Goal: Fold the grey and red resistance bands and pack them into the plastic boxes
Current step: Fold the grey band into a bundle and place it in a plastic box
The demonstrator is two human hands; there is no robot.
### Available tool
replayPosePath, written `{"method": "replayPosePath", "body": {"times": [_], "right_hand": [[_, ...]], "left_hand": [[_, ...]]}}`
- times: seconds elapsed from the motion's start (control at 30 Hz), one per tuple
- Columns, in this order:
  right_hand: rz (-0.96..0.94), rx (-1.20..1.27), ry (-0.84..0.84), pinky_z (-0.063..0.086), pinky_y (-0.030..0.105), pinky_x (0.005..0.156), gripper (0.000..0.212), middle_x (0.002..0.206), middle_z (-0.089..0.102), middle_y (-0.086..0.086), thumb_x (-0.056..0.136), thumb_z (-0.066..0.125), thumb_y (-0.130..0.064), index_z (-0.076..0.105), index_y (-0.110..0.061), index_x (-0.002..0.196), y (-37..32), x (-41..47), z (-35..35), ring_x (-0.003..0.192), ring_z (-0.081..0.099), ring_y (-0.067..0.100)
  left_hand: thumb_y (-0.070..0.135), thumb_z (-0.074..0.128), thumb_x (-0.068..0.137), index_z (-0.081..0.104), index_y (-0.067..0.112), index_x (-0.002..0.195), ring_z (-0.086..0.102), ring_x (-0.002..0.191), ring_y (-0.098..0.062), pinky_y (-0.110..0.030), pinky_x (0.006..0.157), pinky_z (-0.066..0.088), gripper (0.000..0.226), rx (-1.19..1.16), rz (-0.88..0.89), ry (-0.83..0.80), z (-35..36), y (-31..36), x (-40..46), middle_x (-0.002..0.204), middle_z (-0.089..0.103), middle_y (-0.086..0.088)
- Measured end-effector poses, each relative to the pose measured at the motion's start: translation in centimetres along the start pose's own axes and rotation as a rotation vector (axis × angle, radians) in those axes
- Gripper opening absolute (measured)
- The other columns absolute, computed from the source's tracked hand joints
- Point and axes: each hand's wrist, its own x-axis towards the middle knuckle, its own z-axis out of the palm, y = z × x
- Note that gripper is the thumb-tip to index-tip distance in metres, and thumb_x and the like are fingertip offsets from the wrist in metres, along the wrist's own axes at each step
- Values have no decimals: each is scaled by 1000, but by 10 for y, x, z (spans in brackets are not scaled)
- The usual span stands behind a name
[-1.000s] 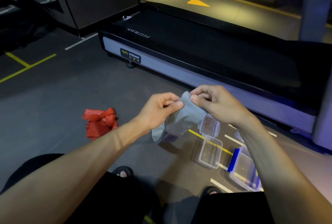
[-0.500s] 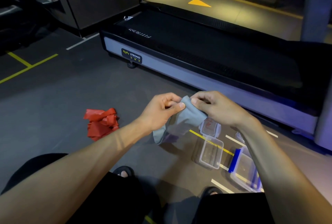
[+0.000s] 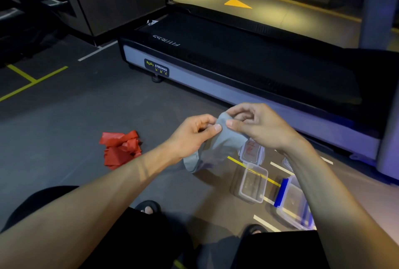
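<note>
Open floor (image 3: 71, 121) is left between the red band (image 3: 121, 150) and the clear boxes (image 3: 253, 182), while passage beyond is blocked by the treadmill (image 3: 237, 70) behind.

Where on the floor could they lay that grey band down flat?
Bare floor lies left of the red band, up to the yellow lines. A smaller patch sits between the red band and the hanging grey band. It is crowded to the right, with the clear boxes and the blue-clipped box near the treadmill.

A black treadmill with a grey side rail (image 3: 248, 70) crosses the upper frame on dark grey floor (image 3: 64, 121) marked with yellow lines (image 3: 32, 83).
</note>
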Motion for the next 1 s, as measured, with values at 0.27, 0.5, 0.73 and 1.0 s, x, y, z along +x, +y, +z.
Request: {"method": "replayPosePath", "body": {"times": [0.27,0.5,0.73,1.0], "right_hand": [[22,67,12,52,33,77,12,87,72,1,93,74,-19,72,-16,105,-1,-3,-7,78,67,15],[11,-31,-53,51,37,83,11,95,78,8,101,64,-22,75,-19,103,2,-1,-6,84,67,14],[6,-99,-104,40,40,73,33,85,67,15,100,52,-36,72,-11,102,1,0,2,76,50,20],[-36,-136,-27,53,50,80,19,92,74,11,93,71,-37,75,-19,95,-3,0,6,79,63,17]], "left_hand": [[10,60,101,68,11,87,61,68,-3,-18,67,49,16,15,-26,-1,1,2,-1,74,69,10],[12,69,96,70,4,93,60,75,-16,-27,71,47,9,40,10,114,1,3,0,82,71,-10],[16,68,97,68,8,89,57,71,-13,-25,67,46,12,83,5,126,4,3,0,78,68,-6],[16,61,102,65,14,82,48,66,-10,-21,60,40,20,53,29,53,5,4,-2,71,57,1]]}}
